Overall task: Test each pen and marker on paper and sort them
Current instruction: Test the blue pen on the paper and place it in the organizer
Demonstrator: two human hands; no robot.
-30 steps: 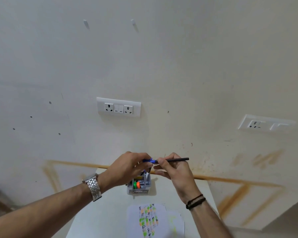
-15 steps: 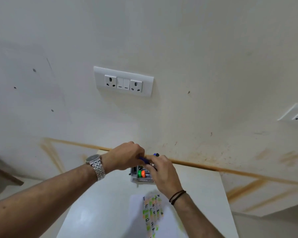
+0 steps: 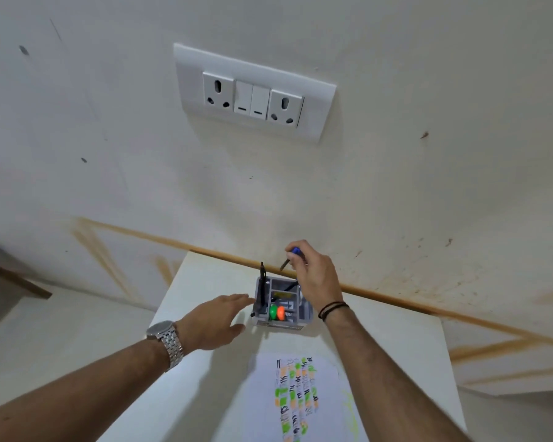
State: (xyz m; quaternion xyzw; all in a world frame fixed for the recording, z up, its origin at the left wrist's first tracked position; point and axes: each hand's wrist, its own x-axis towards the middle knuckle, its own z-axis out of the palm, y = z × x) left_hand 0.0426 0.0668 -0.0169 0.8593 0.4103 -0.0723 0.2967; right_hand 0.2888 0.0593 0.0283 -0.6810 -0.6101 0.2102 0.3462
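Now right hand [image 3: 313, 275] pinches pen [image 3: 288, 258], tip slanting down-left.

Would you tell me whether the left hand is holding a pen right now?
No, the left hand is open with straight fingers beside the organizer, while the right hand grips the blue pen.

We count one organizer [image 3: 281, 320], two round-capped markers in it, green [image 3: 273, 312] and orange [image 3: 281, 311], one upright black pen [image 3: 262, 283], one test sheet [image 3: 300, 400].
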